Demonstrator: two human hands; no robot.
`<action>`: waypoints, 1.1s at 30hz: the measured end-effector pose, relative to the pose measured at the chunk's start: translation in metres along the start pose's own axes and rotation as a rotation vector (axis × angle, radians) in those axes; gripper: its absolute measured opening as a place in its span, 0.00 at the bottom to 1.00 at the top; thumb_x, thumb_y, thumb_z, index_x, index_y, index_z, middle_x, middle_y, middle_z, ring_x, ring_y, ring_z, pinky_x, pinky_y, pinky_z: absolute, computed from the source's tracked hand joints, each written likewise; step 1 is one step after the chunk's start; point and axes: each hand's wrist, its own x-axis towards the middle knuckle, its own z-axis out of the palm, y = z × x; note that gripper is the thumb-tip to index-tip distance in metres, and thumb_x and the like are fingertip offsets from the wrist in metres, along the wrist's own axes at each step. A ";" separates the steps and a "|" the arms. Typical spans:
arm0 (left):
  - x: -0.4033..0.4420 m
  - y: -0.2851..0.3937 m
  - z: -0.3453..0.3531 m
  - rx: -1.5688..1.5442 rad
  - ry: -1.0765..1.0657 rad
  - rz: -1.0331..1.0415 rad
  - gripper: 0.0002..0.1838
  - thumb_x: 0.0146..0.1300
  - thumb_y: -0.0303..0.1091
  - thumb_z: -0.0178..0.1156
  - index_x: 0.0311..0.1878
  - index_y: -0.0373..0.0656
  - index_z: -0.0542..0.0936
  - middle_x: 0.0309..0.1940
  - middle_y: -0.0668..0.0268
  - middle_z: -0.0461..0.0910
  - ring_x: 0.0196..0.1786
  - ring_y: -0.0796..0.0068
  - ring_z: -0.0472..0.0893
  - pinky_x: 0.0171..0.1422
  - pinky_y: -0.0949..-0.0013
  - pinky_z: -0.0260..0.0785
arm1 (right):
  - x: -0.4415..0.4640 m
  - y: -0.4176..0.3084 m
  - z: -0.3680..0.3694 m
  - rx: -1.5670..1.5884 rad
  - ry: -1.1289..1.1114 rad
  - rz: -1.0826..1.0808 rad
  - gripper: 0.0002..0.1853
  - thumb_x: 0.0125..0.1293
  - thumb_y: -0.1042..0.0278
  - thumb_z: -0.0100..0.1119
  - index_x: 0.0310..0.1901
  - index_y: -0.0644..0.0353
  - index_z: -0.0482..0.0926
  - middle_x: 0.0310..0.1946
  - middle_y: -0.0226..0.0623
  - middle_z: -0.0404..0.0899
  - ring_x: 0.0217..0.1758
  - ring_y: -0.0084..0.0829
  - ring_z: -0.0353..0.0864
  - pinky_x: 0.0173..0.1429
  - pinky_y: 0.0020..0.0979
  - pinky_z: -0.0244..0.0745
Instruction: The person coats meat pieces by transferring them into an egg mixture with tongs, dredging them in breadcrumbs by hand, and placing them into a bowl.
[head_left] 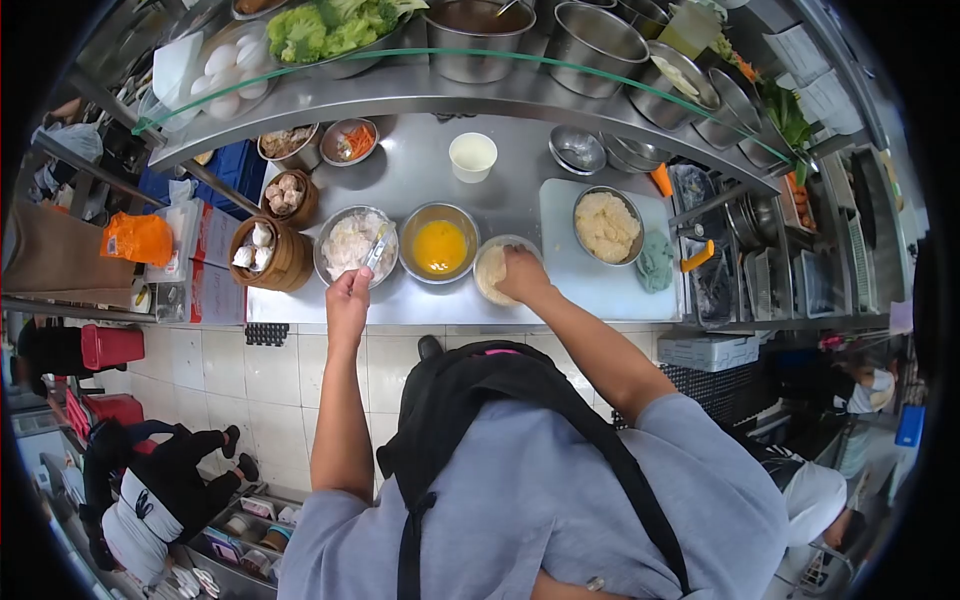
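My left hand [349, 294] is closed around the lower end of a slim silver metal utensil [379, 246], whose flat end rests over a steel bowl of white, flour-coated food [345, 232]. Beside it stands a steel bowl of beaten egg [439, 247]. My right hand [523, 274] is down in a bowl of pale breadcrumbs [488, 268], its fingers curled inward; whatever they hold is hidden. On the pale cutting board [560, 220] to the right, another steel bowl holds a heap of pale crumb-like food [607, 227].
A white cup [473, 157] stands behind the egg bowl. Bamboo steamers [268, 255] with dumplings are at the left. A green cloth [655, 260] and an orange-handled tool [699, 256] lie at the right. A steel shelf [480, 108] with pots overhangs the counter. Other people [160, 495] are nearby.
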 end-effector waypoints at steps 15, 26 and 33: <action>-0.003 -0.002 -0.023 -0.001 0.045 -0.060 0.19 0.76 0.47 0.61 0.39 0.37 0.85 0.18 0.79 0.66 0.23 0.86 0.62 0.28 0.74 0.53 | 0.029 0.011 -0.073 0.071 -0.228 0.064 0.20 0.57 0.65 0.59 0.51 0.63 0.84 0.52 0.55 0.84 0.58 0.52 0.83 0.64 0.45 0.78; 0.008 0.012 -0.068 0.705 0.269 0.146 0.18 0.69 0.49 0.65 0.43 0.41 0.85 0.30 0.51 0.85 0.33 0.49 0.84 0.40 0.52 0.74 | 0.008 0.002 0.003 0.010 -0.137 0.121 0.26 0.55 0.67 0.63 0.55 0.73 0.79 0.52 0.62 0.82 0.57 0.55 0.83 0.64 0.46 0.79; 0.006 0.027 -0.059 1.193 0.125 0.185 0.16 0.66 0.47 0.67 0.42 0.44 0.82 0.33 0.51 0.86 0.37 0.46 0.87 0.41 0.47 0.79 | 0.001 -0.018 0.001 -0.119 -0.007 0.173 0.29 0.54 0.65 0.66 0.57 0.69 0.75 0.55 0.57 0.80 0.56 0.53 0.83 0.61 0.46 0.81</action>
